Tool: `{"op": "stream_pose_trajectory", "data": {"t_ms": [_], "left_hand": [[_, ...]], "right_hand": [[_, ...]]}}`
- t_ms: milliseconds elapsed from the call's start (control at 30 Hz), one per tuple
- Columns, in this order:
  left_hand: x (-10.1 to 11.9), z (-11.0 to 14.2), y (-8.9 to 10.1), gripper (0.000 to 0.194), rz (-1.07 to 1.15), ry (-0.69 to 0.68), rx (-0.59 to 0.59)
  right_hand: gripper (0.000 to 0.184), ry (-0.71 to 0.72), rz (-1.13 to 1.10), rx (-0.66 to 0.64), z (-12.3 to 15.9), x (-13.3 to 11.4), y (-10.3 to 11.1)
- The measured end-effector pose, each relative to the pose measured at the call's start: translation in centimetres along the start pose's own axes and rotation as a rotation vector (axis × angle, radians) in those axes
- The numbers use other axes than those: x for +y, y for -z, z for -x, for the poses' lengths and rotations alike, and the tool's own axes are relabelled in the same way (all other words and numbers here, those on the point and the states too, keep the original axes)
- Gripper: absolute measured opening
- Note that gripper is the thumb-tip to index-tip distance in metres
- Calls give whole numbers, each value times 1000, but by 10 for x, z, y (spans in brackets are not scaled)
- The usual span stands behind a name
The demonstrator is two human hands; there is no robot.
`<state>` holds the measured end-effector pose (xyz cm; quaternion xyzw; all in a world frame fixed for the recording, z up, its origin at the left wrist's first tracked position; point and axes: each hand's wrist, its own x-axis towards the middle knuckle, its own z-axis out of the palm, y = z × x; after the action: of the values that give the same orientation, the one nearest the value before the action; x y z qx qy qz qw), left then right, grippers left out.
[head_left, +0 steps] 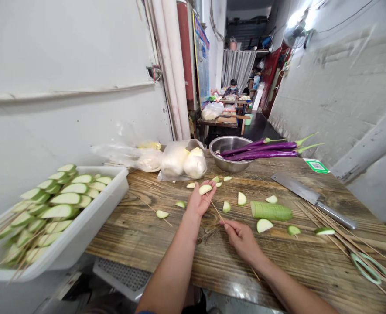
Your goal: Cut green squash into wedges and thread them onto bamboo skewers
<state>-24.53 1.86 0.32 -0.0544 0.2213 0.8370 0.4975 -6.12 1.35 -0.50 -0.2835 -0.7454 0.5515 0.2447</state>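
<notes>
In my left hand [201, 201], palm up over the table, a half-round zucchini slice [205, 189] rests against the fingers, held by the thumb side. My right hand [241, 239] pinches a thin bamboo skewer [216, 207], whose far end reaches the slice; whether it has pierced it I cannot tell. More cut slices lie scattered around both hands, among them one half-round slice [264, 225] and a wedge [241, 199]. Right of the hands lies a scored zucchini piece [271, 210] with a cut end.
At left, a white tub [114, 185] holds skewered slices. A cleaver [297, 189], loose skewers [338, 237] and green-handled scissors [366, 267] lie right. Behind stand bagged white vegetables [182, 163] and a steel bowl [231, 165] with purple eggplants [264, 153]. A person [232, 89] sits far back.
</notes>
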Motion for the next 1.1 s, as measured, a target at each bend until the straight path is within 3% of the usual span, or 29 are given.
{"op": "stream_pose_trajectory", "data": {"t_ms": [400, 600, 1100], "left_hand": [[-2, 3, -1, 32, -40, -21, -34], [-3, 6, -2, 10, -113, -8, -14], [-4, 4, -2, 11, -129, -48, -39]], "right_hand": [[38, -11, -24, 15, -1, 0, 0], [40, -4, -3, 11, -1, 1, 0], [40, -10, -42, 18, -1, 6, -1]]}}
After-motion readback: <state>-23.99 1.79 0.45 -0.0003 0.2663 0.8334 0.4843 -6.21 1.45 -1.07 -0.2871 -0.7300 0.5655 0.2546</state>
